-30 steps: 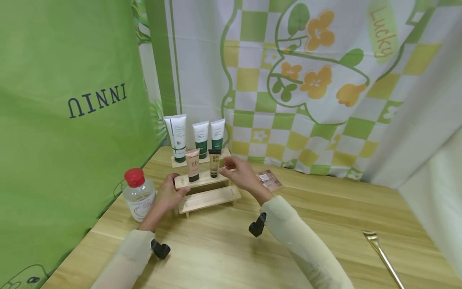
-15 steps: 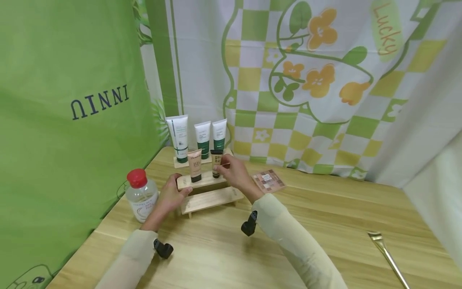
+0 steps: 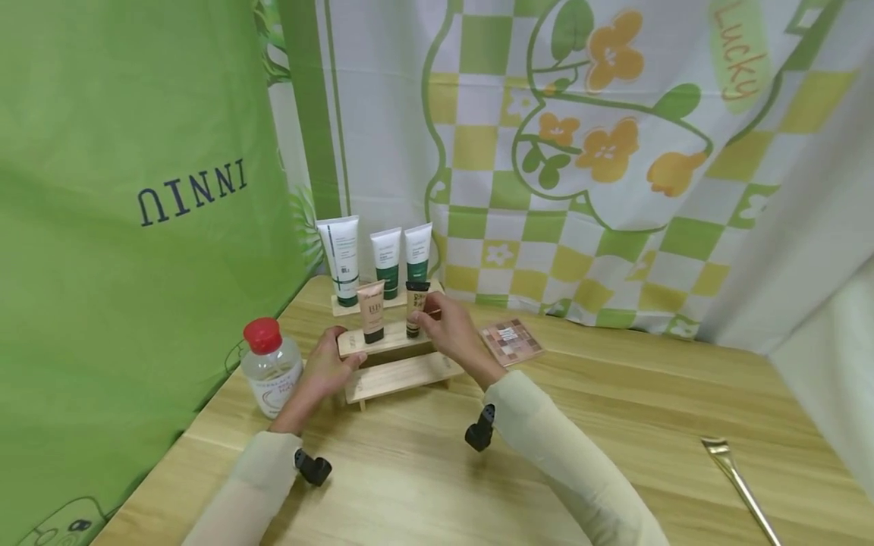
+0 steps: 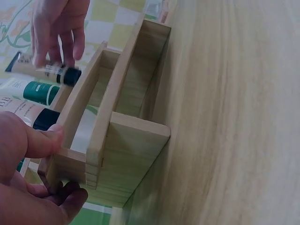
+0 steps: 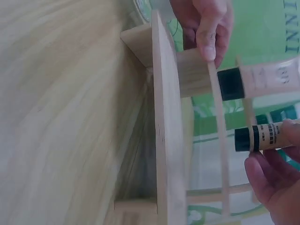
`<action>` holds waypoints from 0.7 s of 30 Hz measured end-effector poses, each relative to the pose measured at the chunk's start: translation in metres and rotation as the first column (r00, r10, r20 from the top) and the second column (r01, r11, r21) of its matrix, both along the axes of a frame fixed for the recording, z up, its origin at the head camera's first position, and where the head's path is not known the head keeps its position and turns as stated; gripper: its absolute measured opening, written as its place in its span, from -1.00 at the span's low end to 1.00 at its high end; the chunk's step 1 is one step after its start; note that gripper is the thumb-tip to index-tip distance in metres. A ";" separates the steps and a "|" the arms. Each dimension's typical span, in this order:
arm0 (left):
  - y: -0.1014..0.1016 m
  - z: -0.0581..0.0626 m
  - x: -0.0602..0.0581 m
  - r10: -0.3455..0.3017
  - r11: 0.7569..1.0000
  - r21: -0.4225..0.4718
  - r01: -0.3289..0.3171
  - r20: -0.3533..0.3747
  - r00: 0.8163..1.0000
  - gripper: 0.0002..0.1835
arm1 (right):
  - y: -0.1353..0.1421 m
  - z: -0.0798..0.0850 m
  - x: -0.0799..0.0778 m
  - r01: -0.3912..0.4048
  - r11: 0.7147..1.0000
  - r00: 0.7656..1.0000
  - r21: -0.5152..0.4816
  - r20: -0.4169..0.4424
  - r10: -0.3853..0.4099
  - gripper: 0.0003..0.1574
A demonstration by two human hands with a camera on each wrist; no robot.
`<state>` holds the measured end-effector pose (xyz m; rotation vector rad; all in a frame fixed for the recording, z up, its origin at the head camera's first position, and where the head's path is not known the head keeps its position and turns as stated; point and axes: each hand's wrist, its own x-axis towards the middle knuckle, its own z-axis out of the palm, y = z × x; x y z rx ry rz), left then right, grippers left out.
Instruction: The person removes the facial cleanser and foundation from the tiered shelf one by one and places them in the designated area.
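My left hand point(image 3: 326, 370) grips the left end of the middle step of a wooden stepped display stand point(image 3: 404, 374), thumb on top and fingers beneath. My right hand point(image 3: 456, 331) pinches a small gold cosmetic tube point(image 3: 413, 305) with a black cap, held cap down above the middle step's right part. A narrow gap shows between the cap and that step in the right wrist view. Left of it a pinkish BB cream tube point(image 3: 372, 309) stands upright on its black cap. Several white-and-green tubes point(image 3: 387, 262) stand on the back step, partly hidden by the front tubes.
A clear bottle point(image 3: 271, 371) with a red cap stands just left of my left forearm. Right of the stand lies a makeup palette point(image 3: 512, 341). A gold-handled flat brush point(image 3: 740, 485) lies at the far right. Curtains point(image 3: 614, 167) rise behind the table.
My right hand has gone from beside the small gold tube to pinching it, and the tube now sits slightly further right, away from the BB cream tube. My left hand keeps its grip.
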<state>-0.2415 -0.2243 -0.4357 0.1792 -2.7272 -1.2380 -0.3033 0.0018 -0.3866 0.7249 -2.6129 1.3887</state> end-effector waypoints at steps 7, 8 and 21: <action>-0.001 0.001 -0.002 -0.005 1.000 -0.008 0.005 0.024 1.000 -0.28 | 0.032 0.000 0.048 -0.150 0.984 0.987 0.094 0.077 0.143 -0.82; -0.002 0.001 -0.001 -0.006 1.000 -0.012 0.007 0.028 1.000 -0.28 | 0.034 -0.001 0.056 -0.193 0.975 0.978 0.113 0.104 0.181 -0.81; -0.002 0.000 -0.003 -0.036 0.998 -0.048 0.037 0.013 0.999 -0.31 | 0.020 -0.051 0.102 -0.285 0.951 0.879 0.117 0.428 0.211 -0.78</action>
